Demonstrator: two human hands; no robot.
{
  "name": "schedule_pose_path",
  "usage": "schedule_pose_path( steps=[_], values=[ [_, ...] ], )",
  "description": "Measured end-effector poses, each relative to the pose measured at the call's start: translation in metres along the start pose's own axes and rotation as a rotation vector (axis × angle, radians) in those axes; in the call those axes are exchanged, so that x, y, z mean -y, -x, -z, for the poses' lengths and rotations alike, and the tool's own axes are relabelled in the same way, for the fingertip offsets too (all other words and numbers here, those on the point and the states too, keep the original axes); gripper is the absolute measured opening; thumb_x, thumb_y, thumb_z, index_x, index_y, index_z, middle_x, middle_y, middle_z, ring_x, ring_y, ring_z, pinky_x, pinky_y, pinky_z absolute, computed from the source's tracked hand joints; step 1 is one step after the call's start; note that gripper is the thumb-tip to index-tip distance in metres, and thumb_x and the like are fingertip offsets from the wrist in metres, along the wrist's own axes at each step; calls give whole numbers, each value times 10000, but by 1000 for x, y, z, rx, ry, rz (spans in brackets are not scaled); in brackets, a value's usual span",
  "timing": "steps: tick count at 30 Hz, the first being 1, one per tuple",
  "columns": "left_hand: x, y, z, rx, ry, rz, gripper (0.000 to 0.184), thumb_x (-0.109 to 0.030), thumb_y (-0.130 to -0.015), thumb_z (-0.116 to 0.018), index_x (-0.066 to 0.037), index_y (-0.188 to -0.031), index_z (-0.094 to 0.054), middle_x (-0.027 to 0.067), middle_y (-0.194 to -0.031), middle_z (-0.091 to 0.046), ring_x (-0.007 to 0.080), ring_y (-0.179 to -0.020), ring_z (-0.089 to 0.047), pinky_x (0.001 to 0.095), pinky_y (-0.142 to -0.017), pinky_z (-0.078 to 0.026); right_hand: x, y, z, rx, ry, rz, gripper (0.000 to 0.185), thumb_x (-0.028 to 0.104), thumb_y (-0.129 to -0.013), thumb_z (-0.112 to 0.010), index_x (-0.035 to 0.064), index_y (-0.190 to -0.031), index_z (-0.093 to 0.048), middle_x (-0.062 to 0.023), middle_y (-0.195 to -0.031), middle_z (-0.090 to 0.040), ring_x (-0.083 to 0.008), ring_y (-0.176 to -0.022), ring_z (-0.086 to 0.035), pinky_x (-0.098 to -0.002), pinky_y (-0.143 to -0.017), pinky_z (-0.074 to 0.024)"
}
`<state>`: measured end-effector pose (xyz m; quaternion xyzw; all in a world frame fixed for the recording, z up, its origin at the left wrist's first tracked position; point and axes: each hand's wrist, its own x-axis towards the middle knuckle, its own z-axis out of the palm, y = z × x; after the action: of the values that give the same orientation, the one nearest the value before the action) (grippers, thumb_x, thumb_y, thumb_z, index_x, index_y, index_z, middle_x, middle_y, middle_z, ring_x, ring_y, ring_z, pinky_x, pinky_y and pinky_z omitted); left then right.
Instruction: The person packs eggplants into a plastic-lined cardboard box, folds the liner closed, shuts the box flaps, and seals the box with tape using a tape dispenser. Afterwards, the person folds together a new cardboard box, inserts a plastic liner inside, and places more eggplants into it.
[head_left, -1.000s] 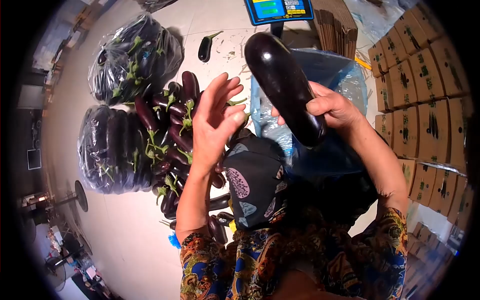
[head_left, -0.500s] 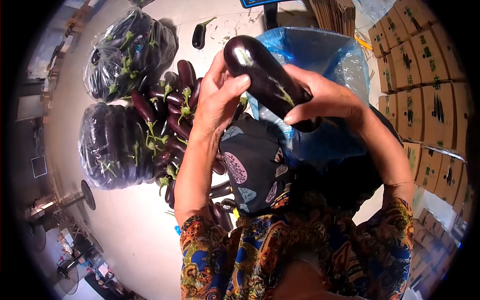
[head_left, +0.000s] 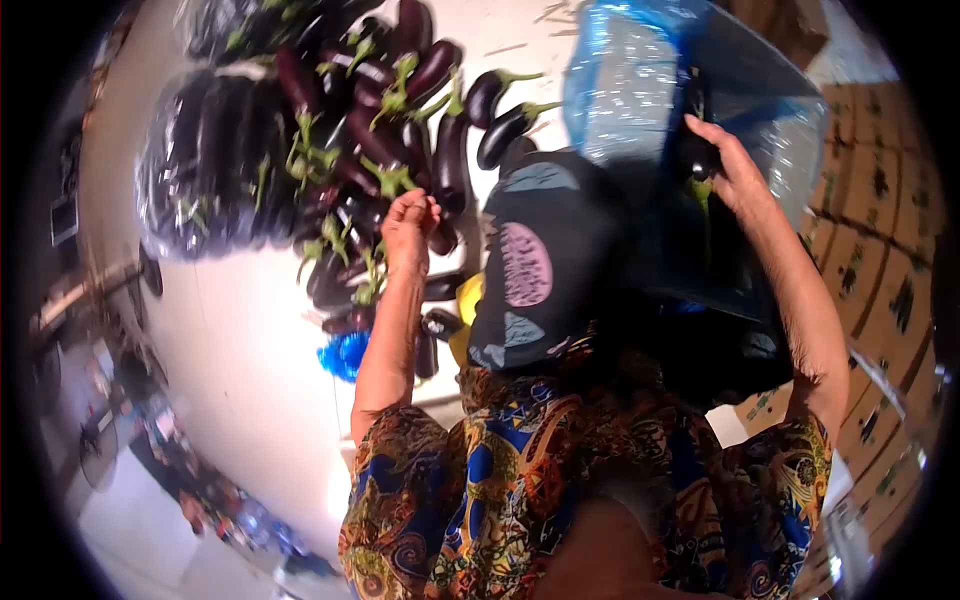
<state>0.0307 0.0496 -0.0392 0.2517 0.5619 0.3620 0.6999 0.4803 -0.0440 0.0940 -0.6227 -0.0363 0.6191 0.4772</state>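
My right hand (head_left: 735,165) is lowered into the blue plastic liner (head_left: 625,75), its fingers around a dark eggplant (head_left: 693,155) with a green stem. Part of that eggplant is lost in the shade of the liner. Over the heap of loose purple eggplants (head_left: 385,135), my left hand (head_left: 407,235) has its fingers curled together beside a green stem cap (head_left: 391,178). Whatever those fingers may hold is hidden. Two eggplants with long stems, one of them a curved eggplant (head_left: 508,133), lie between the heap and the liner.
Clear bags packed with eggplants, such as the nearer bag (head_left: 205,165), stand left of the heap. A blue crumpled piece (head_left: 345,355) lies below the heap. Stacked cardboard boxes (head_left: 880,240) line the right side. A dark patterned cloth (head_left: 540,255) covers my leg.
The eggplant that both hands held up is now down in the liner with my right hand. My left hand has let go and moved down to the heap. The view has tilted downward.
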Motion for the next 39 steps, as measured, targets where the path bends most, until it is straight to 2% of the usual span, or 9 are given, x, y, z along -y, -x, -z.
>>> schedule_pose_path(
  steps=[7, 9, 11, 15, 19, 24, 28, 32, 39],
  values=[
    [63, 52, 64, -367, -190, 82, 170, -97, -914, -606, -74, -1077, -562, -9, -915, -596, 102, -776, -574, 239, -674, -478, -54, -73, 16, -128, 277, 52, 462, 198, -894, -616, -10, -1267, -440, -187, -1241, -545, -299, -1121, -568, -386, -890, -520],
    [70, 52, 63, -431, -227, 46, 235, -75, -888, -623, -69, -1108, -541, -14, -891, -572, 90, -763, -543, 233, -652, -453, -67, -116, 69, -152, 841, 109, 564, 358, -919, -556, -9, -1331, -442, -211, -1360, -491, -336, -1224, -507, -391, -1015, -415],
    [85, 40, 68, -387, -296, 19, 364, -181, -842, -705, -49, -1138, -539, 33, -1027, -587, 143, -886, -549, 290, -750, -452, -46, -121, 77, -113, 1393, 173, 568, 395, -925, -523, 1, -1329, -469, -203, -1398, -474, -349, -1244, -494, -379, -1028, -391],
    [101, -7, 55, -540, -604, -156, 544, -263, -809, -739, 50, -1186, -504, 124, -1094, -597, 227, -986, -556, 323, -880, -436, -38, -106, 76, -16, 1506, 299, 509, 367, -939, -491, 29, -1320, -498, -202, -1378, -496, -374, -1244, -484, -375, -1017, -398],
    [109, -44, 46, -490, -597, 40, 643, -310, -765, -780, 54, -1216, -500, 129, -1039, -619, 228, -938, -570, 338, -852, -452, -44, -120, 92, 10, 1657, 373, 450, 317, -944, -480, 35, -1292, -526, -212, -1266, -580, -407, -1185, -520, -405, -995, -420],
    [63, 5, 43, -87, 98, 257, 414, -322, -853, -701, -65, -1146, -564, 60, -999, -645, 219, -905, -627, 389, -822, -512, -8, -58, 36, -20, 1639, 111, 382, 229, -925, -537, 26, -1248, -566, -198, -1131, -657, -380, -1081, -601, -402, -929, -459],
    [31, 51, 31, 129, 884, 355, 512, -382, -885, -636, -17, -1232, -545, 155, -1153, -643, 293, -1020, -635, 434, -907, -526, 25, -18, 12, 162, 1428, 152, 351, 240, -927, -571, 4, -1186, -591, -157, -1026, -665, -278, -953, -625, -367, -865, -466],
    [-20, 79, -11, 314, 869, 202, 838, -558, -856, -578, -28, -1444, -303, 154, -998, -523, 267, -816, -569, 424, -776, -508, 58, 26, -36, 122, 1356, 269, 339, 276, -938, -578, 8, -1142, -605, -111, -939, -638, -205, -862, -586, -338, -813, -464],
    [-71, 66, -50, 701, 763, 293, 813, -682, -851, -492, -17, -1319, -457, 244, -1028, -591, 330, -748, -599, 409, -641, -536, 73, 80, -100, 29, 1401, 824, 393, 218, -891, -637, 88, -1259, -592, -138, -1211, -605, -257, -1089, -599, -369, -957, -478]
  ],
)
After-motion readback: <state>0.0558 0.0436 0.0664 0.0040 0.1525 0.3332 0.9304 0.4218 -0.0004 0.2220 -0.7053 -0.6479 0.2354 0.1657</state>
